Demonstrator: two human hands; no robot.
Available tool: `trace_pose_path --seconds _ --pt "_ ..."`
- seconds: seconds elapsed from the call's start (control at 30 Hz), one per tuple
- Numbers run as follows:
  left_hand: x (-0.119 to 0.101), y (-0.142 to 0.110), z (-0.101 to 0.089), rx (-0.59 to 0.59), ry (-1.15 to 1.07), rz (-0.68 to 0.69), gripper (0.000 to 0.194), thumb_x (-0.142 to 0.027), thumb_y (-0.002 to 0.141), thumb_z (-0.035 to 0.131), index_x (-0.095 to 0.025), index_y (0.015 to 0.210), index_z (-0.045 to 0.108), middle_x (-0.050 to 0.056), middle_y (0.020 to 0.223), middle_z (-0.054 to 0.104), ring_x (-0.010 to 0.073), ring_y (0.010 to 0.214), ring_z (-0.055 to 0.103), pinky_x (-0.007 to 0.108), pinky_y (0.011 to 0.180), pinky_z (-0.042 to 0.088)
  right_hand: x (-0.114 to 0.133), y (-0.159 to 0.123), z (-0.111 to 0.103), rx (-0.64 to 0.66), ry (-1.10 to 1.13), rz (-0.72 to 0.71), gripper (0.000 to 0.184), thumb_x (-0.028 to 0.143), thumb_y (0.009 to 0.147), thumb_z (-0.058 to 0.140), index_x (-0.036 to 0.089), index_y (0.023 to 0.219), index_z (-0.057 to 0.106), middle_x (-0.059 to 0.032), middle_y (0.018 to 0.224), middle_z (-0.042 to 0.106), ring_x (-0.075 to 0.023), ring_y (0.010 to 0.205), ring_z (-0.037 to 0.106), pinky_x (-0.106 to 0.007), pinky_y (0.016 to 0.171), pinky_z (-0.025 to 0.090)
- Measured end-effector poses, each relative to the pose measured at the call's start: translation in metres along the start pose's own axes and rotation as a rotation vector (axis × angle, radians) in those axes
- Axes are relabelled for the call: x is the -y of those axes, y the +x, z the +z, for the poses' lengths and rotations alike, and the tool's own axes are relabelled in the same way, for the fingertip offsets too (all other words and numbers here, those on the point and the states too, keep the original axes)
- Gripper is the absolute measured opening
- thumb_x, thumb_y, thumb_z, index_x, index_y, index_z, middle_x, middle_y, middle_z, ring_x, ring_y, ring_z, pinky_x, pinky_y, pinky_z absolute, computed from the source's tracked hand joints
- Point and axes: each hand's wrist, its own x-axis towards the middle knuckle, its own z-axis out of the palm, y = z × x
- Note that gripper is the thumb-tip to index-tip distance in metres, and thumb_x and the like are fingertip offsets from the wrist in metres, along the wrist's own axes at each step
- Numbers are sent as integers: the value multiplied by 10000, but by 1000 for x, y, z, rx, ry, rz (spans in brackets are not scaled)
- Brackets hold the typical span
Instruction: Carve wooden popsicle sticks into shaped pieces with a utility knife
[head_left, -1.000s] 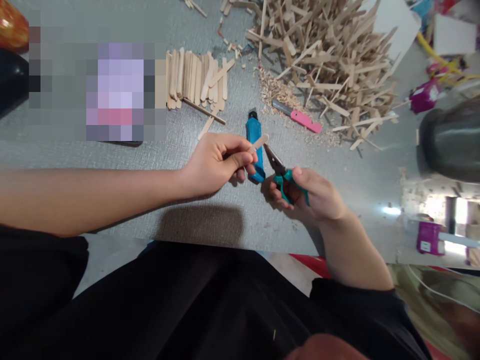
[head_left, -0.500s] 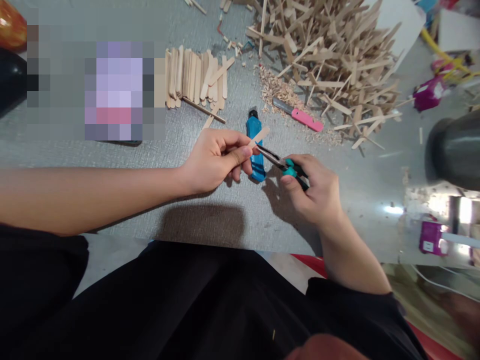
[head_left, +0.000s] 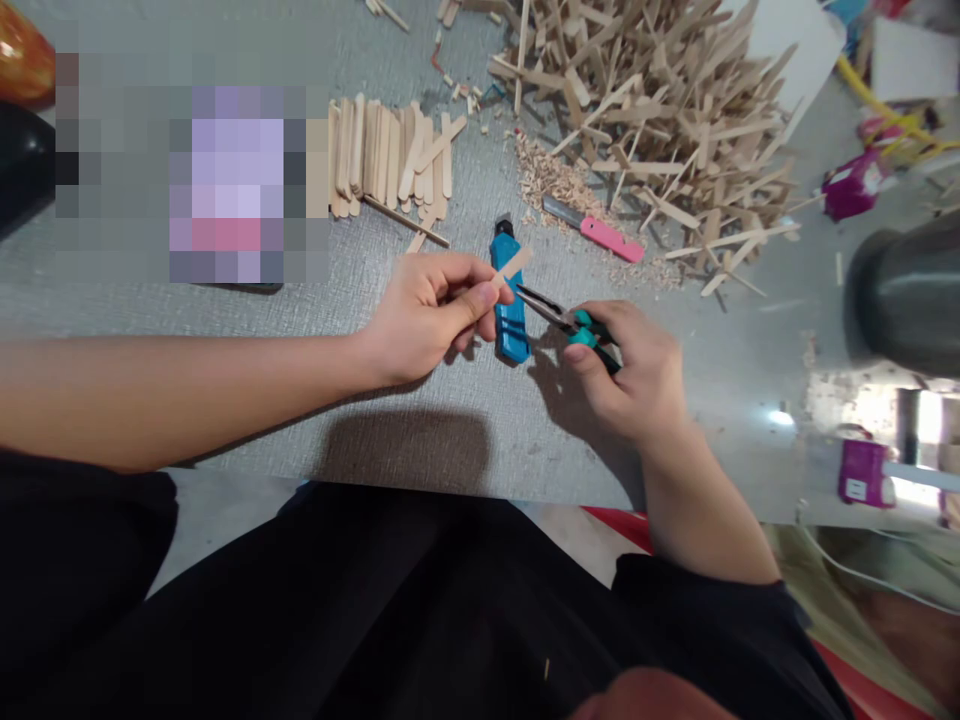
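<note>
My left hand (head_left: 431, 315) pinches a short wooden stick (head_left: 513, 265) between thumb and fingers, its rounded end pointing up and right. My right hand (head_left: 634, 370) is wrapped round the teal handles of small pliers (head_left: 562, 318). The pliers' jaws point left, their tips just below the stick beside my left thumb. Both hands hover over a grey mat (head_left: 420, 420). A blue utility knife (head_left: 508, 305) lies on the mat right under the stick and the jaws.
A big heap of cut wooden sticks (head_left: 652, 110) fills the far right. A neat row of sticks (head_left: 390, 155) lies far left of centre. A pink utility knife (head_left: 600, 235) rests by wood shavings (head_left: 551, 180). A dark round object (head_left: 900, 290) stands at right.
My right hand rolled over so its back faces up and moved slightly up; the pliers swung from pointing up-left to nearly level, tips closing in on the stick. My left hand barely shifted.
</note>
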Motion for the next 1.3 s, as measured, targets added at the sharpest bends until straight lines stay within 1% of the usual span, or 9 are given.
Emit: trace_pose_path --seconds 0.13,0.23,0.33,0.4,0.6,0.73,1.0,1.17,1.3 --pt "3 0 -1 86 9 28 275 -447 1048 824 -201 929 798 -7 638 704 104 531 627 236 518 530 0 0 -2 55 92 2 332 583 1119 665 274 1212 745 -108 1058 826 -319 923 779 -489 817 610" --pt "4 -1 -1 95 25 15 337 -507 1056 809 -204 909 786 0 652 718 112 544 637 249 540 550 0 0 -3 71 133 1 330 584 1121 672 280 1213 760 -100 1060 833 -316 937 794 -482 823 616" --pt "2 -1 0 107 13 12 349 -500 1061 808 -191 904 772 10 666 735 113 556 659 246 550 556 -1 -1 -3 71 144 2 299 554 1124 686 283 1218 770 -87 1057 833 -298 924 794 -460 819 611" --pt "0 -1 1 101 -3 0 329 -467 1062 815 -186 904 751 14 674 747 104 543 652 231 528 537 -2 -1 -3 73 155 -4 282 531 1125 697 278 1223 772 -81 1049 827 -283 905 789 -442 809 603" --pt "1 0 2 48 -75 -29 272 -357 1008 891 -184 947 690 2 687 775 57 414 524 202 416 438 -4 1 -5 81 193 4 272 503 1125 708 261 1224 785 -78 1059 837 -274 914 798 -420 806 595" --pt "5 1 2 26 -127 -11 307 -360 975 927 -192 942 672 -1 696 785 66 420 579 194 408 483 -4 1 -5 82 195 23 300 535 1127 700 263 1210 794 -83 1063 851 -289 922 810 -437 822 602" --pt "7 -2 3 41 -107 11 323 -417 1030 865 -203 990 626 22 785 839 111 511 717 207 444 563 -3 -1 1 55 194 -4 327 544 1140 667 248 1221 778 -90 1051 842 -271 896 791 -421 802 589" --pt "8 -3 6 -15 -82 27 241 -353 1070 807 -207 1001 628 10 788 835 121 556 751 213 485 592 2 -2 2 18 129 13 328 539 1142 660 241 1215 773 -95 1030 827 -271 893 781 -423 795 583" --pt "7 -4 7 -24 -65 25 265 -377 1058 822 -217 1001 618 3 798 835 124 555 749 230 491 597 5 -3 3 1 113 10 318 523 1146 655 234 1209 771 -97 1002 807 -267 869 761 -426 791 585"
